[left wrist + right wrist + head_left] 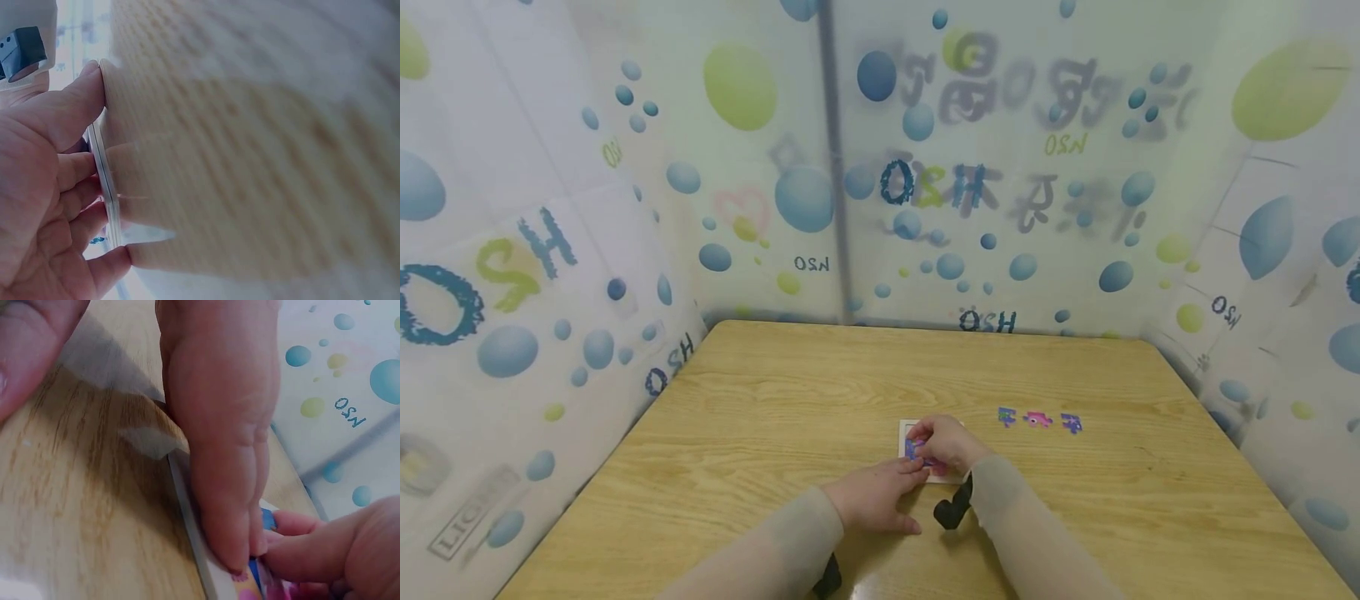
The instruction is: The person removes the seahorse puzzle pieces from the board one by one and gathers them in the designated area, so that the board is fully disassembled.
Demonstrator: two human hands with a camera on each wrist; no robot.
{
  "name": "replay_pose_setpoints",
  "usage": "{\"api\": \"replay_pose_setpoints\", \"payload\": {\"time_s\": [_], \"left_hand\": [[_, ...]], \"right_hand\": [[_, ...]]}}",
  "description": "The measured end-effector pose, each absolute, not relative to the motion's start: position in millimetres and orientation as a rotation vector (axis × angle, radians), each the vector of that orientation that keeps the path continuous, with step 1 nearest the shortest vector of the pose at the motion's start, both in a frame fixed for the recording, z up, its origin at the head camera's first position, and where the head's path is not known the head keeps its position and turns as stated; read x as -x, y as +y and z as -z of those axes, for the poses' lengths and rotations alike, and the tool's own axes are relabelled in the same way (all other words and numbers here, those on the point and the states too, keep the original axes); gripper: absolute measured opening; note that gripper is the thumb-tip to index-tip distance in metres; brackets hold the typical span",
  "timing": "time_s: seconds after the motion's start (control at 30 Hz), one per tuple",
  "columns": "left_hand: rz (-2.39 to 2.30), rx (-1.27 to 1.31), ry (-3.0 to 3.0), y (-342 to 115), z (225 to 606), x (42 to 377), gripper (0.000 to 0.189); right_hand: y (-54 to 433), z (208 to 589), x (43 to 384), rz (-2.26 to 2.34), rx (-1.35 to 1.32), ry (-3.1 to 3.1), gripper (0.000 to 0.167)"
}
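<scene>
A small white-bordered jigsaw puzzle board lies on the table, its inner area partly filled with blue and pink pieces. My left hand rests at its near left edge, fingers fairly straight and the thumb spread away. In the right wrist view, the left fingers press on the white border and the picture beside it. My right hand reaches over the board with bent fingers. Thumb and finger of the right hand pinch at a blue puzzle piece, mostly hidden by the fingers.
To the right of the board, three loose puzzle pieces lie in a row: a blue-green one, a pink one and a purple one. The wooden table is enclosed by patterned curtains at the back and sides.
</scene>
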State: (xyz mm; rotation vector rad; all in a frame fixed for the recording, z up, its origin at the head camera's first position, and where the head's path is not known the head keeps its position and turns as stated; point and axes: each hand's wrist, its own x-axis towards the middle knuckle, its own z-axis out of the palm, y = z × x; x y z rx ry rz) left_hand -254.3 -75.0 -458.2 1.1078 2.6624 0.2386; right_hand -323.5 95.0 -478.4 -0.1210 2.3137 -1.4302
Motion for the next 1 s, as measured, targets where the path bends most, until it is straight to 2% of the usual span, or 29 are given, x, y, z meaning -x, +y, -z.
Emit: {"api": "replay_pose_setpoints", "payload": {"time_s": [0.6, 1.0], "left_hand": [[-0.240, -1.083, 2.647, -75.3, 456.5, 254.7, 0.078], [-0.233, -1.099, 2.650, -75.4, 455.4, 253.8, 0.078]], "right_hand": [[98.7, 477.9, 325.2, 1.434, 0.143, 2.312, 0.026], [102.8, 478.1, 324.6, 1.509, 0.104, 2.244, 0.016]]}}
